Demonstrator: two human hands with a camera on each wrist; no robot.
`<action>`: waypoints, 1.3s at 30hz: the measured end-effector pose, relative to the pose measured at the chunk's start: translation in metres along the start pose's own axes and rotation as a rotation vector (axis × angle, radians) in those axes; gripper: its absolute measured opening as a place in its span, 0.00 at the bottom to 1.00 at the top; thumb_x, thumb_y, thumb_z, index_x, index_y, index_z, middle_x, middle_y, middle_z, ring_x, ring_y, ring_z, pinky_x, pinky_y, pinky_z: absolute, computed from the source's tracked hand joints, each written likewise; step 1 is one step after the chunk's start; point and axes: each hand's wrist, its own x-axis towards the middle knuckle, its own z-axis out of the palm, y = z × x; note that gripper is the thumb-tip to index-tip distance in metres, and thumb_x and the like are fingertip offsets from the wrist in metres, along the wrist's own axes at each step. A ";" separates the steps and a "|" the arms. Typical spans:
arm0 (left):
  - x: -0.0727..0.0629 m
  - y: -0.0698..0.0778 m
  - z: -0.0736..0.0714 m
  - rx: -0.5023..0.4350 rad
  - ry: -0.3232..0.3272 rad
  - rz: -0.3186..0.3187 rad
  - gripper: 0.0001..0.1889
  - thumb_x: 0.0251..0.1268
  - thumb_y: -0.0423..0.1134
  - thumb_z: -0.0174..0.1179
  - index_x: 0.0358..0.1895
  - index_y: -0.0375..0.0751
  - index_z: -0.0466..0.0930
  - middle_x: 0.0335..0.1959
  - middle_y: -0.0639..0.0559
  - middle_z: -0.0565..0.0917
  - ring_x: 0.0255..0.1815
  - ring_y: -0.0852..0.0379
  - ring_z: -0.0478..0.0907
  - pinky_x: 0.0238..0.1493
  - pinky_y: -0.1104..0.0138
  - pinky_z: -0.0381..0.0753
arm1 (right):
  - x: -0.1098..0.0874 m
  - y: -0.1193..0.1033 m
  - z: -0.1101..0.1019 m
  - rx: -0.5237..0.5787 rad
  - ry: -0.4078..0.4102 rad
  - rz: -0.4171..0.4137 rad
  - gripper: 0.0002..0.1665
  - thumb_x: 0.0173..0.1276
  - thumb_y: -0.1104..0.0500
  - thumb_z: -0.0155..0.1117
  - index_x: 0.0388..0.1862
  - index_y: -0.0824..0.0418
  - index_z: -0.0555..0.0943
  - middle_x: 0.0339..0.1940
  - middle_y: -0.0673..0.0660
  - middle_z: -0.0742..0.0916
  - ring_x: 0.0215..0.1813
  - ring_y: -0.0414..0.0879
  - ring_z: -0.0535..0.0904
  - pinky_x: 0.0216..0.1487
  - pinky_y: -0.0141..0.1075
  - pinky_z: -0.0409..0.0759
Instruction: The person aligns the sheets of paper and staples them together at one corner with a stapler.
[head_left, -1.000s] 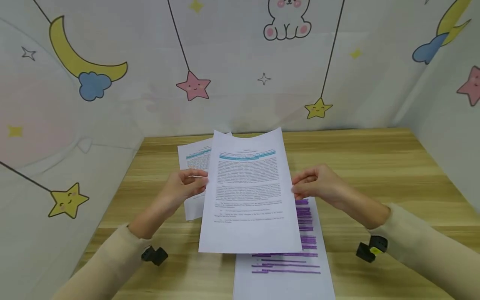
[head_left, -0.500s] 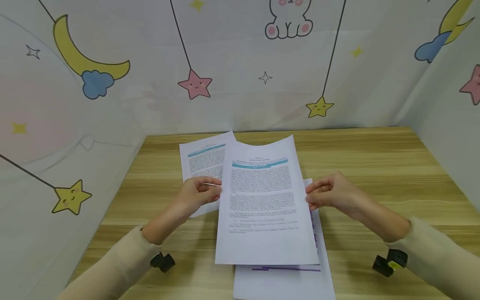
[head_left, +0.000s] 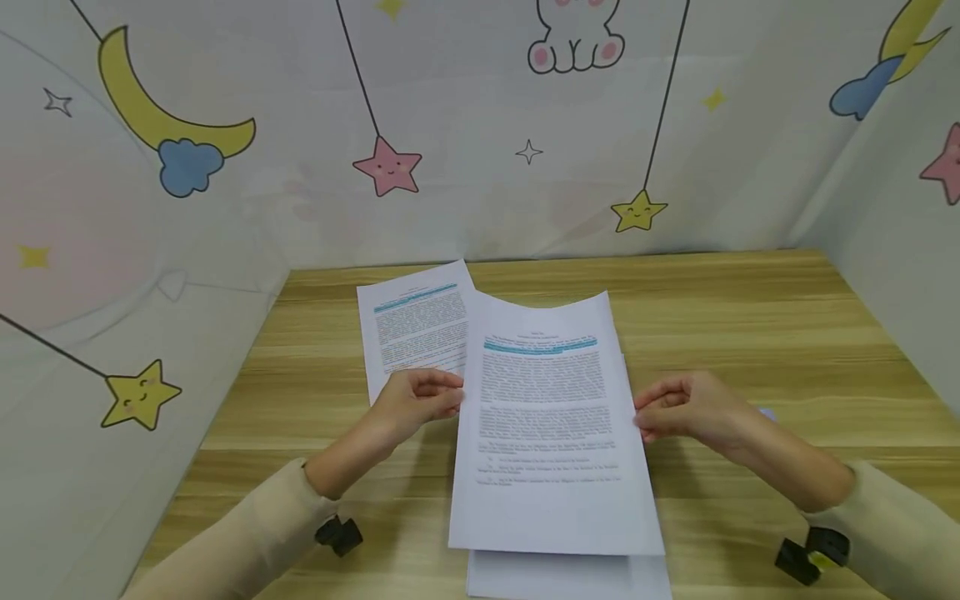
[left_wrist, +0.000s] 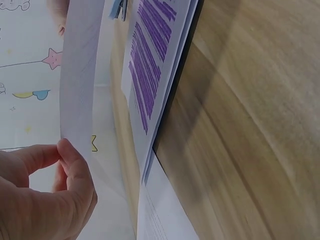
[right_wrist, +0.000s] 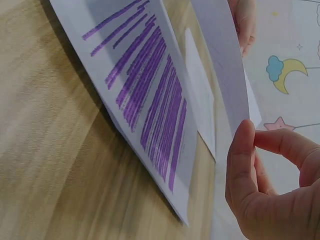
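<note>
A printed paper sheet (head_left: 551, 400) with blue highlighted lines near its top is held up, its top edge sagging in the middle. My left hand (head_left: 412, 408) pinches its left edge between thumb and fingers, and my right hand (head_left: 693, 412) pinches the right edge. Below it, apart in both wrist views, lies a paper stack (right_wrist: 145, 95) marked with thick purple lines. The head view leaves only the stack's near end visible, as the held sheet covers the rest.
Another printed sheet (head_left: 416, 325) with blue highlighting lies at an angle on the wooden table (head_left: 735, 308), back left. A small blue object (left_wrist: 117, 9), perhaps a clip, shows beyond the stack. A patterned cloth (head_left: 465, 100) hangs along the table's back.
Both hands have carried the pinched sheet rightward and nearer to me, over the purple-marked stack. More of the sheet at the back left now shows.
</note>
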 end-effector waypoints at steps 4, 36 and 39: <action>-0.001 -0.005 0.006 -0.002 -0.011 0.000 0.12 0.66 0.27 0.64 0.49 0.22 0.81 0.36 0.44 0.86 0.35 0.56 0.84 0.48 0.57 0.87 | -0.003 0.008 -0.001 0.027 -0.016 0.014 0.19 0.64 0.68 0.69 0.49 0.81 0.77 0.34 0.61 0.88 0.34 0.50 0.86 0.44 0.43 0.87; -0.002 -0.030 0.025 -0.003 -0.064 -0.016 0.12 0.64 0.25 0.65 0.47 0.20 0.80 0.32 0.44 0.86 0.31 0.60 0.82 0.43 0.63 0.88 | -0.011 0.037 0.003 0.015 -0.035 0.021 0.18 0.62 0.68 0.70 0.47 0.80 0.78 0.32 0.60 0.87 0.33 0.48 0.85 0.39 0.40 0.88; -0.002 -0.031 0.028 -0.001 -0.073 -0.024 0.12 0.63 0.25 0.65 0.46 0.20 0.80 0.32 0.44 0.86 0.31 0.60 0.82 0.42 0.63 0.88 | -0.011 0.040 0.002 0.013 -0.038 0.013 0.18 0.62 0.69 0.70 0.46 0.81 0.78 0.31 0.60 0.87 0.33 0.48 0.85 0.38 0.41 0.88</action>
